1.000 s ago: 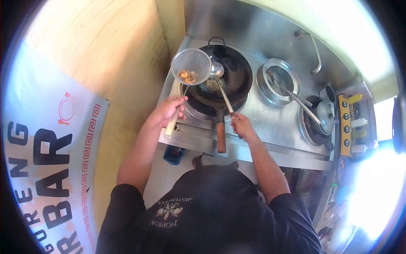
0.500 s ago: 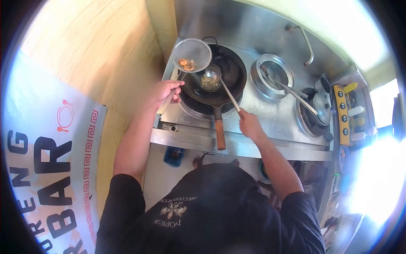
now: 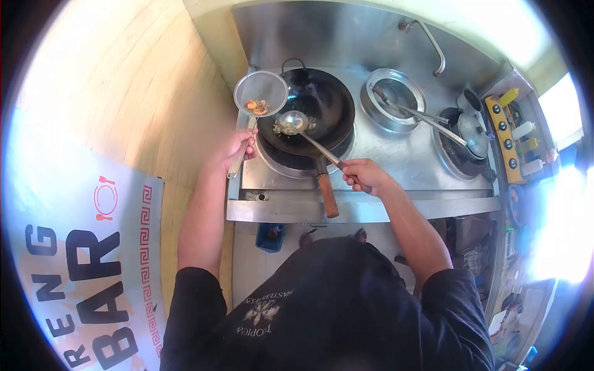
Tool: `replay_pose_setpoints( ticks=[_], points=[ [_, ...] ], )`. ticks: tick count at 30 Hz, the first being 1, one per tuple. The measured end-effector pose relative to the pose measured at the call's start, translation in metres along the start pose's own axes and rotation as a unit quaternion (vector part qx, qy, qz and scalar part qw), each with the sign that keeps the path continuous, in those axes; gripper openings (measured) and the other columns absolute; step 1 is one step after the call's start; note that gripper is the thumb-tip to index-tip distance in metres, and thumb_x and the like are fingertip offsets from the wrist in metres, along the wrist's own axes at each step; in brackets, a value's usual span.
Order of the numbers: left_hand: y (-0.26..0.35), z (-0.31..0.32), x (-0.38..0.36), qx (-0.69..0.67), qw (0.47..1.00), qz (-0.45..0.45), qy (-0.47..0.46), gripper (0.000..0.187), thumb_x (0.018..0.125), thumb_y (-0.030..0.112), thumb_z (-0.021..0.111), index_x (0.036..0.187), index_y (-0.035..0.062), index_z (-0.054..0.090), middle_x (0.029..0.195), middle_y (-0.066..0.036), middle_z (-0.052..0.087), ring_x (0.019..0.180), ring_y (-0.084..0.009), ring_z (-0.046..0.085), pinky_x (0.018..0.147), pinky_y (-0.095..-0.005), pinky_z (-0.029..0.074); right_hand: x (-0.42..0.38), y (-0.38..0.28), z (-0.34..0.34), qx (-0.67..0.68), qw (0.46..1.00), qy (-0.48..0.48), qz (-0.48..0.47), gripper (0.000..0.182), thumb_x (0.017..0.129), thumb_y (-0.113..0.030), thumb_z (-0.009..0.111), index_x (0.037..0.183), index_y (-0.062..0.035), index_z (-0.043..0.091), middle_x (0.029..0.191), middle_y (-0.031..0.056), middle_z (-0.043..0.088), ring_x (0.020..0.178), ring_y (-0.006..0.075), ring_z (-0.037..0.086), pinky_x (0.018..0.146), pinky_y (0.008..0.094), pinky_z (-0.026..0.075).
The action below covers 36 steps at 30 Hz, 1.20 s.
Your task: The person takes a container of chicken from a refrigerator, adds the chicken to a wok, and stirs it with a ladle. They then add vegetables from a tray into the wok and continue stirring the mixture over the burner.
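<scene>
Beside a banner (image 3: 80,272) reading "BAR", the left hand (image 3: 235,145) grips a mesh strainer (image 3: 260,94) holding fried bits beyond its fingers, while the right hand (image 3: 362,175) clasps a ladle (image 3: 292,122) of food over the black wok (image 3: 312,111), above a "TROPICAL"-printed shirt (image 3: 322,309)

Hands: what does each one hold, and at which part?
The left hand holds the wire strainer by its handle's lower part. The right hand holds the ladle at its handle's end.

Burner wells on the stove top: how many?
3. Left one under the wok; middle one, uncovered, holding utensils; right one under a lidded pot. Any further right would be lost in glare.
</scene>
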<state>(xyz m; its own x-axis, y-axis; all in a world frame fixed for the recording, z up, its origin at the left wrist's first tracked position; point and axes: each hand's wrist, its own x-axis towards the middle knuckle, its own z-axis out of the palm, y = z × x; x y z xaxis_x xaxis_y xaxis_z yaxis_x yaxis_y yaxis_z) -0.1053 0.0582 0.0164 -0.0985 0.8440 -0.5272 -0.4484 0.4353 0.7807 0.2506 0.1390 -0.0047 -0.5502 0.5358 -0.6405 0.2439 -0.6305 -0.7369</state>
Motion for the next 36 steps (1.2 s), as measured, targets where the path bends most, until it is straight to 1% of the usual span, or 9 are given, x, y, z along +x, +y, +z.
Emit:
replay_pose_setpoints(
  ticks=[9, 16, 17, 19, 21, 22, 26, 31, 36],
  points=[
    [-0.02, -0.001, 0.026, -0.026, 0.999, -0.036, -0.025, 0.015, 0.093, 0.013, 0.049, 0.106, 0.0037, 0.049, 0.069, -0.001, 0.052, 0.055, -0.0114, 0.049, 0.066, -0.0335, 0.052, -0.076, -0.042, -0.03, -0.156, 0.982, 0.091, -0.058, 0.04, 0.081, -0.005, 0.055, 0.12, 0.001, 0.054, 0.069, 0.0003, 0.052, 0.051, 0.005, 0.047, 0.039, 0.0191, 0.037],
    [-0.035, 0.028, 0.048, -0.012, 0.995, -0.085, -0.053, 0.016, 0.094, 0.014, 0.048, 0.106, 0.0036, 0.048, 0.07, 0.001, 0.052, 0.057, -0.0113, 0.049, 0.071, -0.0317, 0.048, -0.088, -0.076, -0.026, -0.247, 0.958, 0.097, -0.111, 0.041, 0.083, -0.008, 0.054, 0.123, -0.0001, 0.054, 0.067, 0.0, 0.051, 0.046, 0.0039, 0.044, 0.037, 0.0193, 0.035],
    [-0.038, 0.033, 0.051, -0.01, 0.995, -0.085, -0.053, 0.016, 0.094, 0.014, 0.048, 0.106, 0.0036, 0.048, 0.07, 0.001, 0.052, 0.057, -0.0113, 0.049, 0.071, -0.0317, 0.048, -0.085, -0.078, -0.017, -0.313, 0.938, 0.11, -0.1, 0.041, 0.083, -0.008, 0.054, 0.123, -0.0019, 0.054, 0.066, 0.0028, 0.053, 0.048, 0.0088, 0.049, 0.04, 0.0236, 0.039],
    [-0.044, 0.039, 0.058, -0.03, 0.993, -0.093, -0.062, 0.01, 0.091, 0.011, 0.053, 0.083, 0.0051, 0.055, 0.065, -0.001, 0.054, 0.055, -0.0125, 0.053, 0.066, -0.035, 0.054, -0.07, -0.067, -0.019, -0.376, 0.914, 0.123, -0.09, 0.041, 0.083, -0.009, 0.053, 0.124, -0.0037, 0.054, 0.065, 0.0055, 0.054, 0.05, 0.0137, 0.053, 0.044, 0.0279, 0.043],
    [-0.05, 0.041, 0.065, -0.035, 0.992, -0.1, -0.075, 0.01, 0.091, 0.011, 0.053, 0.084, 0.0052, 0.055, 0.065, -0.001, 0.054, 0.055, -0.0125, 0.053, 0.066, -0.0351, 0.053, -0.035, -0.029, -0.037, -0.578, 0.708, 0.174, -0.367, 0.042, 0.084, -0.009, 0.052, 0.126, -0.0087, 0.053, 0.076, 0.0139, 0.058, 0.065, 0.0296, 0.061, 0.059, 0.0393, 0.05],
    [-0.05, 0.044, 0.067, -0.041, 0.989, -0.107, -0.088, 0.01, 0.091, 0.011, 0.053, 0.084, 0.0052, 0.055, 0.065, -0.001, 0.054, 0.055, -0.0126, 0.053, 0.067, -0.0352, 0.053, -0.054, -0.03, -0.015, -0.623, 0.709, 0.232, -0.237, 0.044, 0.084, -0.008, 0.051, 0.128, -0.0108, 0.051, 0.091, 0.0186, 0.058, 0.082, 0.04, 0.059, 0.074, 0.0461, 0.049],
    [-0.052, 0.042, 0.066, -0.037, 0.991, -0.103, -0.077, 0.009, 0.092, 0.012, 0.052, 0.088, 0.0044, 0.055, 0.065, 0.0, 0.054, 0.055, -0.0125, 0.052, 0.069, -0.0354, 0.052, -0.06, -0.012, -0.023, -0.648, 0.684, 0.24, -0.234, 0.045, 0.085, -0.009, 0.051, 0.13, -0.0119, 0.049, 0.098, 0.0178, 0.055, 0.085, 0.0384, 0.059, 0.074, 0.0449, 0.049],
    [-0.049, 0.034, 0.061, -0.065, 0.99, -0.076, -0.097, 0.016, 0.093, 0.013, 0.051, 0.104, 0.0028, 0.05, 0.067, 0.0, 0.052, 0.056, -0.0124, 0.049, 0.07, -0.0351, 0.05, -0.068, -0.009, -0.039, -0.526, 0.714, 0.303, -0.35, 0.046, 0.082, -0.007, 0.055, 0.127, -0.0112, 0.053, 0.091, 0.0175, 0.059, 0.083, 0.0362, 0.06, 0.075, 0.0428, 0.049],
    [-0.037, 0.029, 0.043, -0.063, 0.993, -0.062, -0.072, 0.02, 0.095, 0.017, 0.048, 0.109, 0.0034, 0.049, 0.067, 0.001, 0.051, 0.056, -0.0104, 0.048, 0.067, -0.0319, 0.046, -0.054, -0.017, -0.068, -0.469, 0.776, 0.287, -0.31, 0.046, 0.08, -0.006, 0.057, 0.125, -0.0091, 0.055, 0.098, 0.0195, 0.064, 0.09, 0.0317, 0.063, 0.079, 0.0389, 0.049]
  ],
)
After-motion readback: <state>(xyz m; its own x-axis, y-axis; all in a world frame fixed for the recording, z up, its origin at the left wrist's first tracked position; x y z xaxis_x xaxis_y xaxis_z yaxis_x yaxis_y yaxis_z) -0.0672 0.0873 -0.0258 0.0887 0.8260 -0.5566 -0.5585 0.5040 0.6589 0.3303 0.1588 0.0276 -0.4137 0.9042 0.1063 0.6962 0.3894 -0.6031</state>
